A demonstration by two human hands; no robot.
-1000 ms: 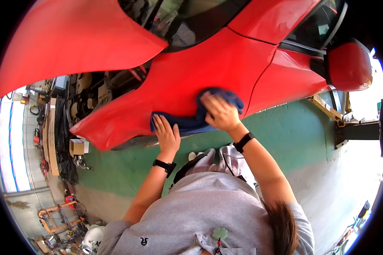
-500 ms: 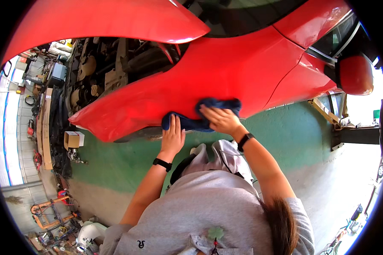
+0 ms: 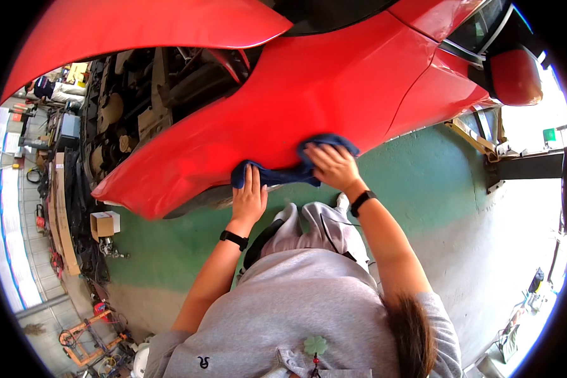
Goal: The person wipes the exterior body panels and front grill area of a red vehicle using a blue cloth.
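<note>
A dark blue cloth (image 3: 282,176) lies bunched and stretched along the lower edge of a red car fender (image 3: 258,120). On its left end rests my left hand (image 3: 249,200), fingers straight, close together and flat against the fabric. My right hand (image 3: 335,166) presses the thicker right end onto the paint, its fingers curved over the folds and the thumb hidden. Both wrists carry black bands. Below the fender's edge, part of a dark tyre (image 3: 201,200) shows. The red bonnet (image 3: 151,25) is raised above the open engine bay (image 3: 151,94).
A red side mirror (image 3: 515,77) juts out at the right, above a lift arm (image 3: 475,135). Left of the car stand a small cardboard box (image 3: 104,224) and long boards (image 3: 63,214). An orange frame (image 3: 85,337) sits at lower left. The floor (image 3: 422,170) is green and grey.
My right hand and its end of the cloth have shifted slightly right along the fender. My left hand has moved a little left and down in the picture. The whole view has shifted slightly.
</note>
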